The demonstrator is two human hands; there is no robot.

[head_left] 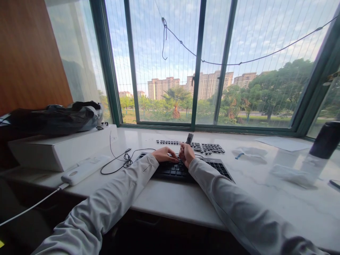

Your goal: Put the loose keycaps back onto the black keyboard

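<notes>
Crosswise below: black keyboard (170, 172) | left hand (165, 154) over keys (174, 173), fingers bent, grip unclear | right hand (187, 153) alongside, gripping dark tool (189, 139)

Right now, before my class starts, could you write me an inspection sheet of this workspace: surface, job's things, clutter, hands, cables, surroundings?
Surface: pale, marble-like worktop.
Job's things: black keyboard; detached keycaps in rows beyond it.
Clutter: clear plastic bags, white paper and dark bottle at right; dark bag on white box at left.
Hands: left hand at the keys, contact unclear; right hand grips an upright dark tool, type unclear.
Cables: tangled black cable; white cord at white power strip.
Surroundings: green-framed window; trees and buildings outside.
</notes>
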